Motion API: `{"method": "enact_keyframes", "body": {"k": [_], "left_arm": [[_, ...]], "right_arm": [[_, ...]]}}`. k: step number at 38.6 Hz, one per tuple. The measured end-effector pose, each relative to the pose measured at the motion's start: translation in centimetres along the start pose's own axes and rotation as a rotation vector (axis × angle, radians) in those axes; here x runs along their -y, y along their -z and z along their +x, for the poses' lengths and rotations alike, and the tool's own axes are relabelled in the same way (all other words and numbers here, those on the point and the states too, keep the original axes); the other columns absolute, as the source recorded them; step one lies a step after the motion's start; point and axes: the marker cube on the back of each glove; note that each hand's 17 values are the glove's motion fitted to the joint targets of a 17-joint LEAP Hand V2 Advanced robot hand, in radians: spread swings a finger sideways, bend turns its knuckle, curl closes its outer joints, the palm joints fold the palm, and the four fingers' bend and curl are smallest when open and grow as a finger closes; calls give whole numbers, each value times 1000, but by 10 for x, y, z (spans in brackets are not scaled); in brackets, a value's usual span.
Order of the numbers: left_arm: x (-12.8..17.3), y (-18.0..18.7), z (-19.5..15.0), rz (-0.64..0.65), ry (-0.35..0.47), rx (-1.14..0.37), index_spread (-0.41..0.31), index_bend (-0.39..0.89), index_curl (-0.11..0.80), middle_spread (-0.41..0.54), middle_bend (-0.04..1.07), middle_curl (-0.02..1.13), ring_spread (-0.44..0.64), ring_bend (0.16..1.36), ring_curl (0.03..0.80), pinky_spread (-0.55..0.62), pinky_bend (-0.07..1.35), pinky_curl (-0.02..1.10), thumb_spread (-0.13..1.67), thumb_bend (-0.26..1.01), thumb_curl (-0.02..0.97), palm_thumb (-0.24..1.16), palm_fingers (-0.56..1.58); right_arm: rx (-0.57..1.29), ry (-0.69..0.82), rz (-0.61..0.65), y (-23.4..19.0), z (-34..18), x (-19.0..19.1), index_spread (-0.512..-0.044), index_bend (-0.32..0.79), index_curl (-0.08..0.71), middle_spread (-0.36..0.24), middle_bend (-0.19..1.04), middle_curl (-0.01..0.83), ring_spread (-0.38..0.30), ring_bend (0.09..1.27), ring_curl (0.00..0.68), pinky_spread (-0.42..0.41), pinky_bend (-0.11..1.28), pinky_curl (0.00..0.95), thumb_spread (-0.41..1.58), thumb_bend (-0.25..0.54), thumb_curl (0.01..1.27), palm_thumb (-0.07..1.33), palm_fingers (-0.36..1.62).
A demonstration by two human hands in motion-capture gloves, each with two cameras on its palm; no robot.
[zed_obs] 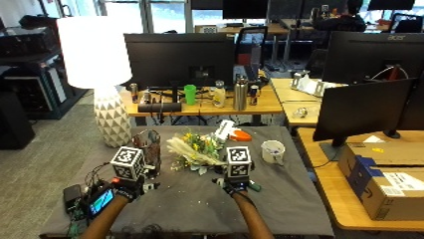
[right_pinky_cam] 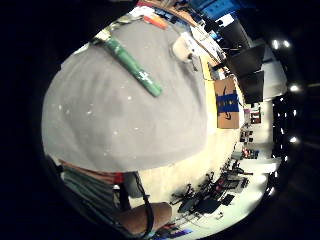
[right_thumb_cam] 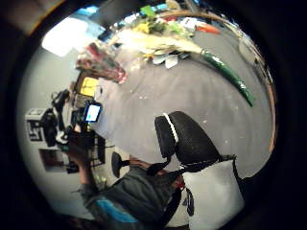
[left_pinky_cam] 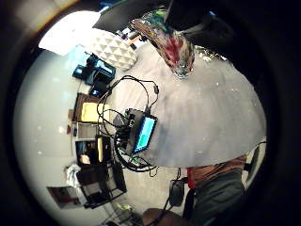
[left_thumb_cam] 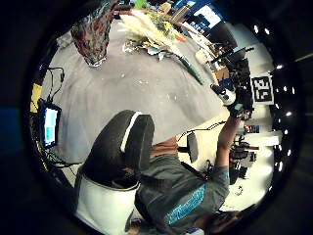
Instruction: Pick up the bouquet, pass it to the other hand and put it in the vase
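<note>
Bouquet (zed_obs: pixel 195 151) lying mid-table (zed_obs: pixel 278 199), beside vase (zed_obs: pixel 148 149) | left hand (zed_obs: pixel 126 188), right hand (zed_obs: pixel 237 185) hovering, holding nothing; finger spread indiscernible

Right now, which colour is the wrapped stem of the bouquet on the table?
Green; the bouquet stem shows best in the right little finger side palm view.

Open-plan office. Rows of desks (zed_obs: pixel 265 105) with dark monitors (zed_obs: pixel 179 55) behind. Cardboard boxes (zed_obs: pixel 387 172) at right, carpet floor (zed_obs: pixel 40 164).
</note>
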Motion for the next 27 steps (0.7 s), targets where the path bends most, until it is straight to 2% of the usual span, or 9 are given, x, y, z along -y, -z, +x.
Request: {"method": "enact_keyframes", "body": {"k": [11, 18, 24, 27], "left_arm": [[12, -20, 9, 44, -14, -10, -63, 122, 222, 97, 242, 346, 289, 605, 276, 470, 327, 302, 1054, -23, 241, 185, 328], [18, -28, 16, 48, -14, 3, -61, 117, 225, 98, 235, 355, 290, 610, 280, 465, 337, 314, 1056, -23, 249, 183, 323], [21, -35, 19, 46, -14, 18, -57, 120, 229, 103, 228, 359, 294, 612, 283, 464, 341, 321, 1056, -23, 254, 182, 317], [21, -37, 20, 35, -8, 20, -52, 121, 231, 107, 225, 362, 295, 613, 284, 463, 342, 324, 1056, -23, 256, 181, 315]], "right_arm": [[52, -116, 63, -38, 75, 43, -359, 92, 205, 102, 196, 304, 243, 270, 226, 327, 545, 350, 1140, 3, 292, 544, 36], [127, -177, 31, -87, 101, 74, -348, 93, 187, 114, 197, 312, 254, 274, 231, 334, 595, 363, 1121, -12, 309, 578, -27], [148, -245, -21, -74, 93, 49, -334, 93, 177, 124, 188, 311, 260, 276, 233, 334, 624, 369, 1103, -14, 320, 605, -53], [180, -260, -97, -85, 88, 46, -328, 98, 174, 127, 191, 312, 262, 270, 233, 334, 631, 371, 1095, -15, 324, 616, -58]]}}
